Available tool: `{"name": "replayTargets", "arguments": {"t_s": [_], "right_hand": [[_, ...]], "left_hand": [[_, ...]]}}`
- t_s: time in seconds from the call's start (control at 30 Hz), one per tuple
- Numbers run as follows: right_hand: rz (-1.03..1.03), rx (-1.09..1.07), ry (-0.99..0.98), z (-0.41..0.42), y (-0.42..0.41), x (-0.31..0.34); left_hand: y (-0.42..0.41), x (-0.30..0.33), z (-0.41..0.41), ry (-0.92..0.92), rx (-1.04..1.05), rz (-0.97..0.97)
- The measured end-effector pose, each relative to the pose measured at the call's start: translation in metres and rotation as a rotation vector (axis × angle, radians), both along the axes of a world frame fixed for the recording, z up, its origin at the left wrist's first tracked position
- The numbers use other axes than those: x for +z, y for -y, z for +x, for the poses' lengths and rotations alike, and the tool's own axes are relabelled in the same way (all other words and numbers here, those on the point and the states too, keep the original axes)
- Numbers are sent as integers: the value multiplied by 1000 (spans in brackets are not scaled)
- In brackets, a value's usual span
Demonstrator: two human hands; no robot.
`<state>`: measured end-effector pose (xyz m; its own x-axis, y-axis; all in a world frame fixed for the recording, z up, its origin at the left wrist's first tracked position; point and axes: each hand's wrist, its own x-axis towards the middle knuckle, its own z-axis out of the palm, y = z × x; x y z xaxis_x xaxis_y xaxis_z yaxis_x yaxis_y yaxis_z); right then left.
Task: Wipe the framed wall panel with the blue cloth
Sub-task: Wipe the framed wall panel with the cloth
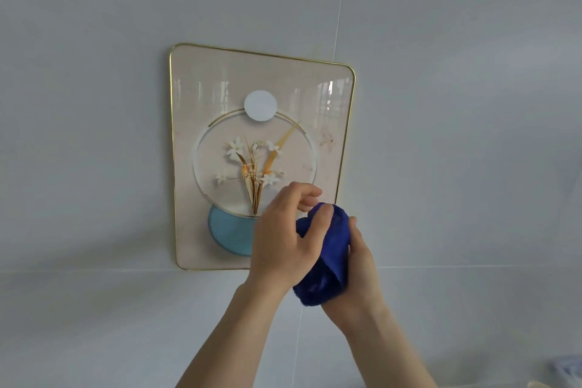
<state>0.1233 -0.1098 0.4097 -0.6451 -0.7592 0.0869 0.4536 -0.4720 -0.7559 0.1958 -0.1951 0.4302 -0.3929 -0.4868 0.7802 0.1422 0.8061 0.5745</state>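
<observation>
Forearms, two, bare, rising from the lower edge toward the wall

Left hand [283, 239]: raised in front of the panel's lower right corner; thumb pressed onto the top of the cloth, remaining fingers [310, 192] curled loosely above it and not closed on anything

Right hand [359, 277]: cupped under and around the cloth from the right, its fingers wrapped about the bundle and gripping it

Blue cloth [327, 258]: deep blue, bunched into a wad between both hands; held just in front of the lower right corner of the panel, whether it touches the surface cannot be told

Framed wall panel [220, 88]: pale, glossy, thin gold rim [171, 167], rounded corners, floral motif in a ring, white disc above, teal shape below; mounted on a grey tiled wall [456, 104]. Faint brownish marks show at right of the ring; reflections cross the upper part

Progress, as judged: cloth in hand and being gathered or readjusted; no wiped track is discernible, so nearly the whole face appears left to do
</observation>
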Motion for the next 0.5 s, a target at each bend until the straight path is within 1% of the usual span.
{"name": "replayTargets", "arguments": {"t_s": [0.07, 0.13, 0.17, 0.2, 0.27, 0.33, 0.37, 0.43, 0.5], "right_hand": [[55, -8, 51, -7, 12, 10], [126, -126, 99, -20, 20, 18], [140, -226, 64, -23, 20, 23], [149, -338, -26, -23, 18, 29], [150, -598, -274, -20, 20, 42], [115, -802, -544, -25, 30, 53], [100, -862, -682, -30, 38, 59], [86, -918, -933, -44, 55, 69], [118, -991, -1224, -59, 75, 80]], "left_hand": [[21, 7, -2, -71, 236, -173], [47, 15, -4, -58, 427, -333], [58, 18, -4, -26, 495, -395], [70, 22, -6, 10, 550, -445], [91, 27, -10, 76, 643, -517], [110, 29, -15, 128, 727, -540], [119, 28, -18, 146, 758, -537], [132, 24, -22, 156, 789, -546], [139, 19, -27, 149, 814, -572]]}}
